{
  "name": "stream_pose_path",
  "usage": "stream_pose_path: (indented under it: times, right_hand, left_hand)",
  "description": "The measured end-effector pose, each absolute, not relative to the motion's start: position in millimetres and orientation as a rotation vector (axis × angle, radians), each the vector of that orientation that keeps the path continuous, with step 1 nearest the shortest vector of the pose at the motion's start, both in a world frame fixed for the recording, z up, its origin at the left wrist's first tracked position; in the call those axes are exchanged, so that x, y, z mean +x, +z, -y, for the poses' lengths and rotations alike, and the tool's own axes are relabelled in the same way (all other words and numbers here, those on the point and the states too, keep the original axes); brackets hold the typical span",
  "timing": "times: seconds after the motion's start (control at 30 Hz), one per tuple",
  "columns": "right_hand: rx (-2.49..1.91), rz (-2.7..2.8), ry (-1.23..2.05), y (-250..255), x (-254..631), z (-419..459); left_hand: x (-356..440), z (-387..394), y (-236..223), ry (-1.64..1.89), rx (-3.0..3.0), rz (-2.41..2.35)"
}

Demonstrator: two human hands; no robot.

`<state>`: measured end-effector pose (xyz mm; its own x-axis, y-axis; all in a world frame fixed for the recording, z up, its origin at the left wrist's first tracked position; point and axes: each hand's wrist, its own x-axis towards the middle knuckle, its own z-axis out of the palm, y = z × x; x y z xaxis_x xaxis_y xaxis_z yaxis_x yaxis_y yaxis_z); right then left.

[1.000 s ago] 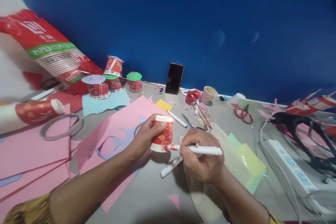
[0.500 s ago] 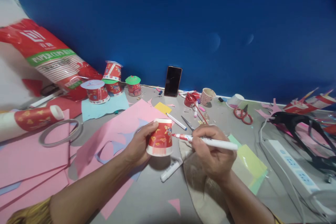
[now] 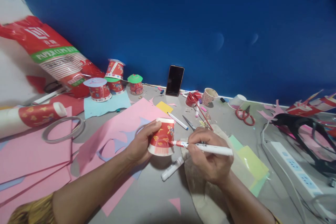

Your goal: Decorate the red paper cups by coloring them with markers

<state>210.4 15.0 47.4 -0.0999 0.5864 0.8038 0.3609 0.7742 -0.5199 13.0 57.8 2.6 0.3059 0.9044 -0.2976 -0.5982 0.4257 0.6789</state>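
Note:
My left hand [image 3: 140, 144] is wrapped round an upside-down red paper cup [image 3: 163, 136] with yellow patterns, held just above the grey table [image 3: 154, 196]. My right hand [image 3: 208, 157] grips a white marker [image 3: 210, 149] with a red tip, and the tip touches the cup's right side near its lower rim. A second white marker or cap [image 3: 172, 168] lies on the table under the cup. A beige sheet [image 3: 202, 189] lies under my right wrist.
Pink paper sheets [image 3: 34, 154] and a tape ring [image 3: 63, 128] lie at the left. Decorated cups [image 3: 101, 89] and a cup package [image 3: 56, 59] stand at the back left. A phone [image 3: 175, 79] leans on the blue wall. Red scissors [image 3: 244, 114] and a power strip [image 3: 294, 169] are at the right.
The marker tip went up the cup's right side and has come back down towards the lower rim. My left hand has turned the cup slightly.

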Motion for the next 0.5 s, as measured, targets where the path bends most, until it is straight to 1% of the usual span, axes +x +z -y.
stream_pose_path:
  times: [0.5]
  right_hand:
    - [-0.773, 1.713, 0.205, 49.7, 210.1, -15.7]
  left_hand:
    - [15.6, -58.1, 8.6, 1.068, 0.591, -0.737]
